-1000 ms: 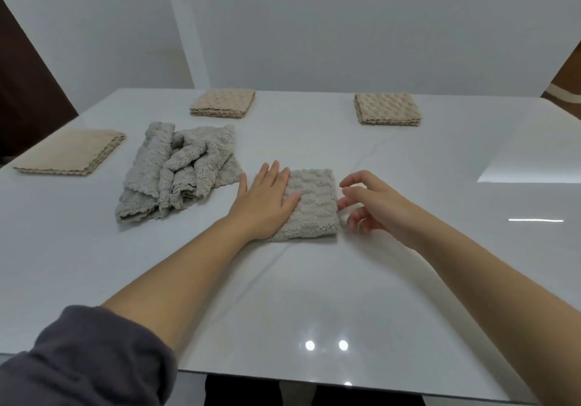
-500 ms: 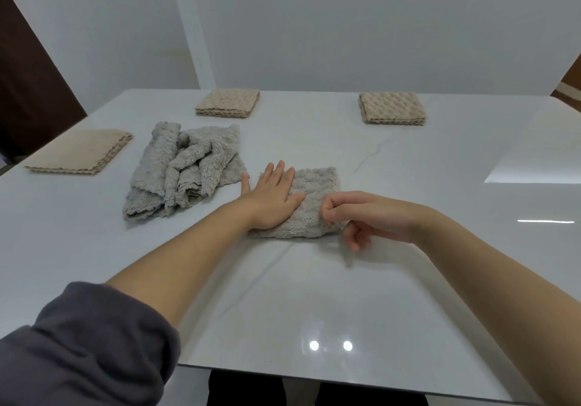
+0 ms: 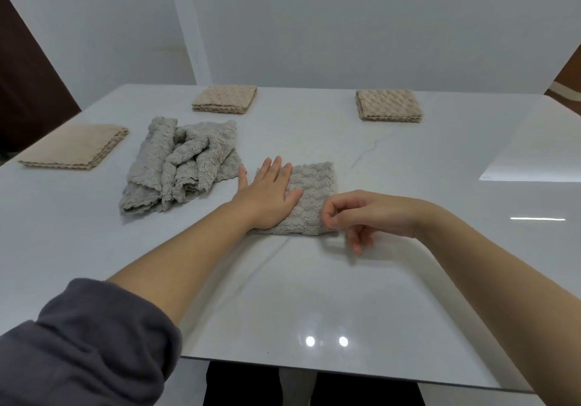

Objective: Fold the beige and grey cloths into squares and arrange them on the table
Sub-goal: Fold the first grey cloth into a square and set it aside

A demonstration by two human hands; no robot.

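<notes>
On the glossy white bench (image 3: 314,295), a little nearer than its middle, lies a folded grey cloth (image 3: 316,190), fluffy and roughly square. The person's left hand (image 3: 270,198) lies flat on its left half, palm down, fingers straight and pointing away. The thumb rests out on the cloth, and the little finger splays past the left edge over the bare bench. The right hand (image 3: 367,213) has come in from the right. Its thumb and forefinger are brought together on the cloth's right edge close to the near corner, pinching it, and its other fingers curl loosely down just above the bench.

Just left of the left hand sits a heap of grey cloths (image 3: 179,166), rumpled and unfolded. I cannot tell whether its near edge touches the little finger. Three beige cloths lie well apart from one another, each folded square. The left beige square (image 3: 75,146) is near the bench's left edge. The middle beige square (image 3: 224,99) and the right beige square (image 3: 388,103) are along the far side. A dark grey sleeve (image 3: 88,342) is pushed up the left forearm, and the right arm is bare. Behind the bench stands a plain white wall (image 3: 345,28).
</notes>
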